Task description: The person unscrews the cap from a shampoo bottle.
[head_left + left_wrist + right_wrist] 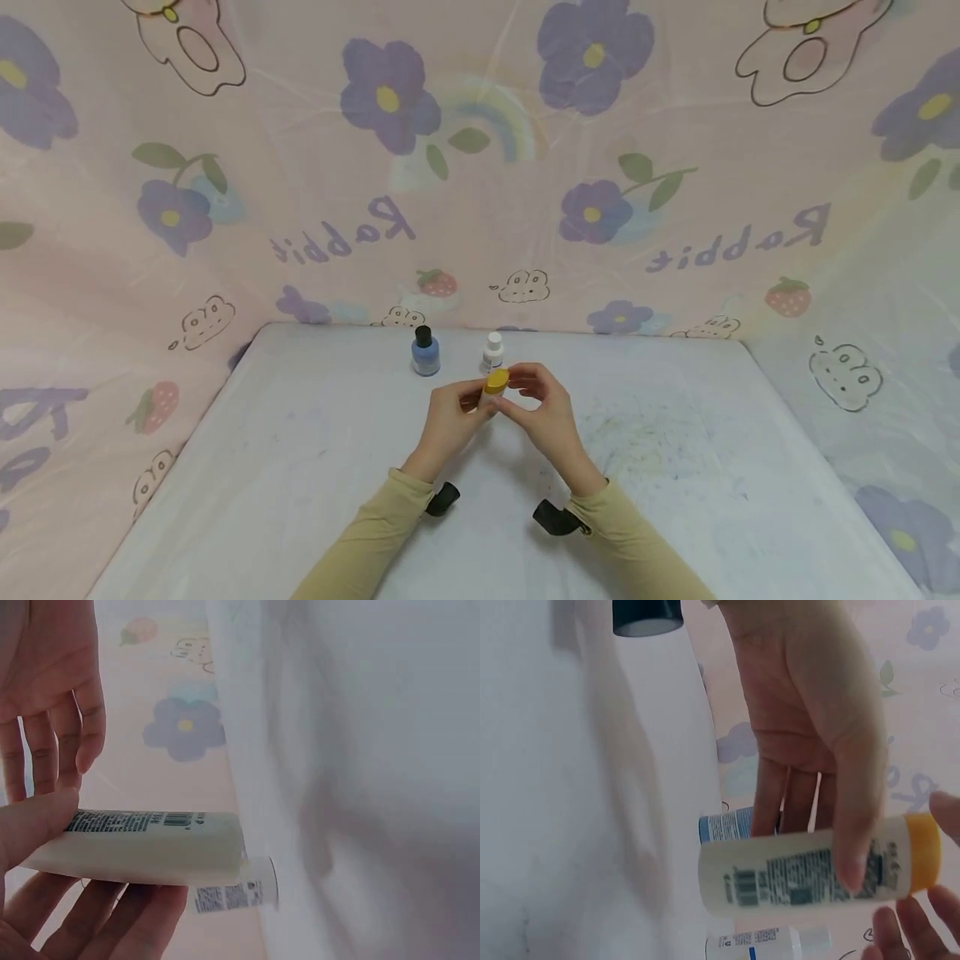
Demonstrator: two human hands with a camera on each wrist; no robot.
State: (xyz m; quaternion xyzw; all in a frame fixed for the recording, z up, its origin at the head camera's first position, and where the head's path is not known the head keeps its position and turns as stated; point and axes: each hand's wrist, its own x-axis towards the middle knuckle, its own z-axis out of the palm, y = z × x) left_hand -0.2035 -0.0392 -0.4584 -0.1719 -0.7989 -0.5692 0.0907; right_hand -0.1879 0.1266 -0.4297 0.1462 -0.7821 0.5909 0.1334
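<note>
A small white bottle [491,398] with a yellow cap [497,382] is held up between both hands in front of the body. In the right wrist view its dark printed label and barcode [746,888] show. My left hand [455,421] grips the bottle's body, the thumb lying across the label and the other fingers behind. My right hand [546,421] has its thumb and fingertips around the yellow cap; in the right wrist view only those digits show, at the right edge.
Behind the hands, a blue bottle with a black cap [426,354] and a small white bottle [493,354] stand on the white table [337,450]. A pink patterned cloth [480,192] hangs behind the table. Black wrist mounts [555,518] project below the sleeves.
</note>
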